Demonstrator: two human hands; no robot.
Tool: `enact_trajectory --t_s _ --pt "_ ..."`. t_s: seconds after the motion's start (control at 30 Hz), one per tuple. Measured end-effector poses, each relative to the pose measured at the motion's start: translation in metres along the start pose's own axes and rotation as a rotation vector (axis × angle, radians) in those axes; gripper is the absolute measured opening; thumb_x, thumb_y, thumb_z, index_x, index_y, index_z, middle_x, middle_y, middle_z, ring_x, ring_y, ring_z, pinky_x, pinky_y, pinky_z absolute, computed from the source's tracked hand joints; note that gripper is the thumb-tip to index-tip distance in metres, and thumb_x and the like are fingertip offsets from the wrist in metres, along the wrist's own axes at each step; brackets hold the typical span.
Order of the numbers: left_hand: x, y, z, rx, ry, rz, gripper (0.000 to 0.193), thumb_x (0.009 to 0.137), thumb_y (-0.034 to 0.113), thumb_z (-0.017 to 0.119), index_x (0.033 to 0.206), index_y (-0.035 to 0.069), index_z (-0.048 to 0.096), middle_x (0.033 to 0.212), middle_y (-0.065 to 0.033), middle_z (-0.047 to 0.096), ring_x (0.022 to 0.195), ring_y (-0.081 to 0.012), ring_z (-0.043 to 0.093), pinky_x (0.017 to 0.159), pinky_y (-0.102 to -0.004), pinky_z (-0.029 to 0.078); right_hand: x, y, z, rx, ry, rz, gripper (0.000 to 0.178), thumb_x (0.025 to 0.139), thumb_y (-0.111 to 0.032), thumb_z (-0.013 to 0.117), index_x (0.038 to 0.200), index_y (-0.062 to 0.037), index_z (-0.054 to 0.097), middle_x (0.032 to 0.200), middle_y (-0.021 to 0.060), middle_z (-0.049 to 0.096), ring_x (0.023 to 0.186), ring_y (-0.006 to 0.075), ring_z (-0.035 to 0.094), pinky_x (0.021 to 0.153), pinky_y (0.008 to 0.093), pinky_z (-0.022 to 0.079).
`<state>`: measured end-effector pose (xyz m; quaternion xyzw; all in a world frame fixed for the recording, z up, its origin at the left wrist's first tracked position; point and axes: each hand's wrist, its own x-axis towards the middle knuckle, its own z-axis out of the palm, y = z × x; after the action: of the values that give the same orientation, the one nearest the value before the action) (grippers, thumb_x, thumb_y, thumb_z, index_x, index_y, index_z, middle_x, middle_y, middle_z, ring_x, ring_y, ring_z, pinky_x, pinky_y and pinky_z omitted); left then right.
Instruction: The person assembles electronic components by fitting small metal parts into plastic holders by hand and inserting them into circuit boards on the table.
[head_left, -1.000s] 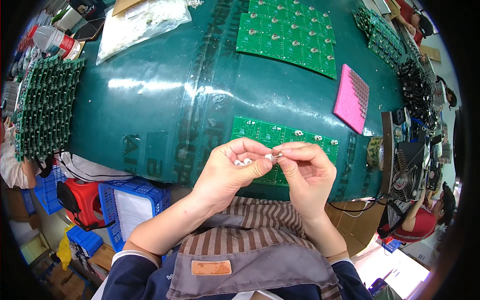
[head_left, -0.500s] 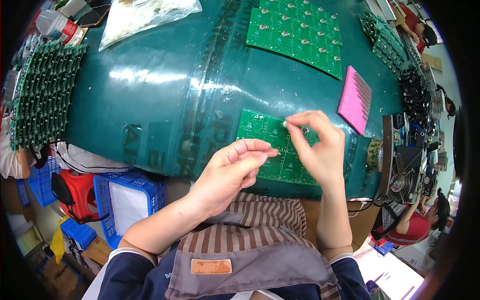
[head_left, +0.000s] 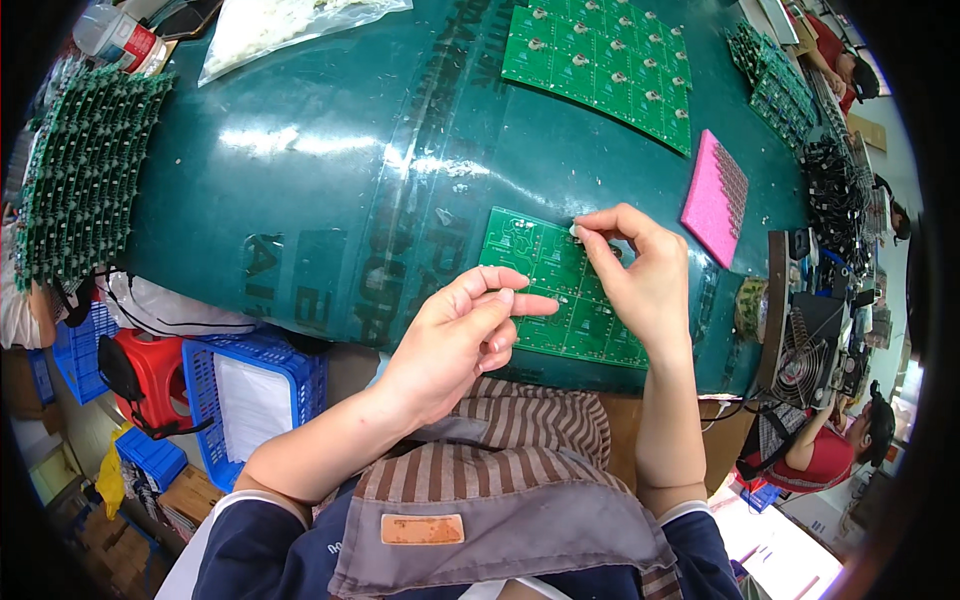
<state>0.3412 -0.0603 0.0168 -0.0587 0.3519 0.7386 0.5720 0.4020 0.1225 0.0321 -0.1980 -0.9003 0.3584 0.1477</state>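
Observation:
A green circuit board panel [head_left: 560, 345] lies on the table in front of me, marked into several sections. Over its upper part is my right hand [head_left: 640, 275], thumb and forefinger pinched on a small whitish electronic part [head_left: 575, 230]. A small fitted part shows by this hand, partly covered by the fingers. My left hand [head_left: 450, 335] is over the panel's left edge, palm turned partly up. Its thumb presses toward the forefinger and another finger reaches out over the panel; what lies between them, if anything, is too small to make out.
A larger green panel [head_left: 600, 70] with rows of metallic parts lies farther off. Right of my hands is a pink foam block [head_left: 705, 205] holding pins. Stacked boards [head_left: 90, 175] stand at far left, near a bag of white parts [head_left: 300, 35]. Two people work at right.
My left thumb has drawn back from the fingertips, and one finger now stretches farther apart over the panel. The right hand keeps its pinch near the panel's upper edge.

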Motion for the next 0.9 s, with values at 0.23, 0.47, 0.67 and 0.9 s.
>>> enact_trajectory --t_s 0.23,0.47,0.67,0.9 --pt "0.000 0.000 0.002 0.011 0.045 0.003 0.016 0.095 0.015 0.042 0.105 0.006 0.049 0.092 -0.0101 0.060 0.055 -0.0031 0.035 0.048 -0.0172 0.031 -0.003 0.006 0.004 0.023 0.020 -0.058 0.006 0.076 -0.001 0.063 0.082 -0.0011 0.063 0.077 0.0091 0.065 0.067 0.0173 0.062 0.059 0.0269 0.047" --pt "0.000 -0.002 -0.002 -0.006 0.029 0.016 0.023 0.097 0.023 0.038 0.104 0.003 0.047 0.084 -0.0084 0.056 0.054 -0.0037 0.035 0.047 -0.0178 0.030 -0.005 0.006 0.002 0.036 0.007 -0.055 0.007 0.076 0.000 0.063 0.083 -0.0013 0.062 0.078 0.0088 0.065 0.069 0.0181 0.062 0.060 0.0272 0.048" --pt "0.000 -0.001 -0.006 -0.068 0.005 0.001 0.028 0.097 0.028 0.038 0.094 0.003 0.051 0.076 -0.0040 0.053 0.053 -0.0047 0.035 0.047 -0.0186 0.030 -0.006 0.005 0.005 0.008 0.044 -0.135 0.008 0.075 0.001 0.063 0.081 -0.0018 0.061 0.079 0.0084 0.065 0.071 0.0193 0.062 0.062 0.0273 0.048" --pt "-0.001 0.000 -0.005 -0.053 -0.002 -0.015 0.027 0.096 0.027 0.040 0.097 0.002 0.052 0.077 -0.0033 0.053 0.054 -0.0049 0.037 0.047 -0.0188 0.029 -0.016 0.004 0.012 0.028 0.135 -0.088 0.008 0.074 0.002 0.063 0.080 -0.0020 0.061 0.081 0.0087 0.065 0.073 0.0197 0.062 0.063 0.0277 0.049"
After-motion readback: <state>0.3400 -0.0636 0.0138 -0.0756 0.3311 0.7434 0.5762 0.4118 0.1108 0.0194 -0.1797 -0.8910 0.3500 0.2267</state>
